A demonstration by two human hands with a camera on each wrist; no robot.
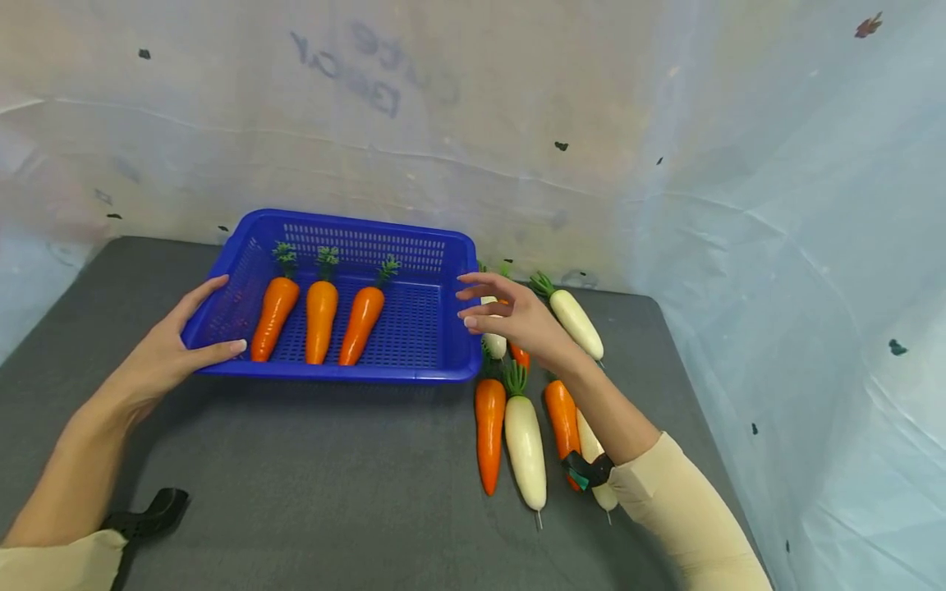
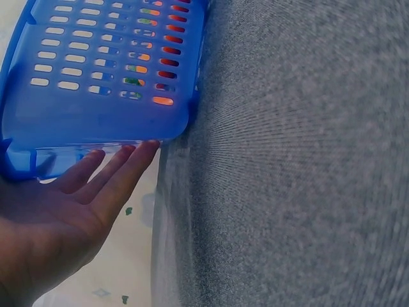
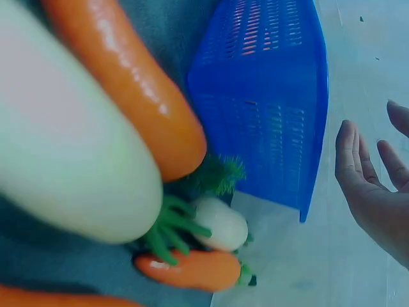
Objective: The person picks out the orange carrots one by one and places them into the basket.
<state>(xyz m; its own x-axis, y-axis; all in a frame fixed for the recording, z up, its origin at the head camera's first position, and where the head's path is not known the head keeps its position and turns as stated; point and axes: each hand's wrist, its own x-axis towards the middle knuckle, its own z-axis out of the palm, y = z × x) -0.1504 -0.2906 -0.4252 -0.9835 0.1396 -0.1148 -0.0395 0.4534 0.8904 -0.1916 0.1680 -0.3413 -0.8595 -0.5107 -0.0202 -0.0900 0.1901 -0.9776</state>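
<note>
A blue plastic basket (image 1: pixel 414 375) with slotted walls holds three orange carrots, the left carrot (image 1: pixel 275 316), the middle carrot (image 1: pixel 321 320) and the right carrot (image 1: pixel 364 324), side by side with leafy tops pointing away. At the basket's left front corner, my left hand (image 1: pixel 166 349) has its thumb by the front rim and fingers along the left side. These fingers look straight against the outer wall in the left wrist view. Just off the right side hovers my right hand (image 1: pixel 510 316), relaxed and holding nothing; the right wrist view shows a gap between it and the basket.
Right of the basket, several carrots and white radishes lie on the dark grey table (image 1: pixel 332 484), among them a carrot (image 1: pixel 490 431), a white radish (image 1: pixel 525 451) and another radish (image 1: pixel 576 320) farther back. Pale plastic sheeting (image 1: pixel 480 107) hangs behind the table and along its right.
</note>
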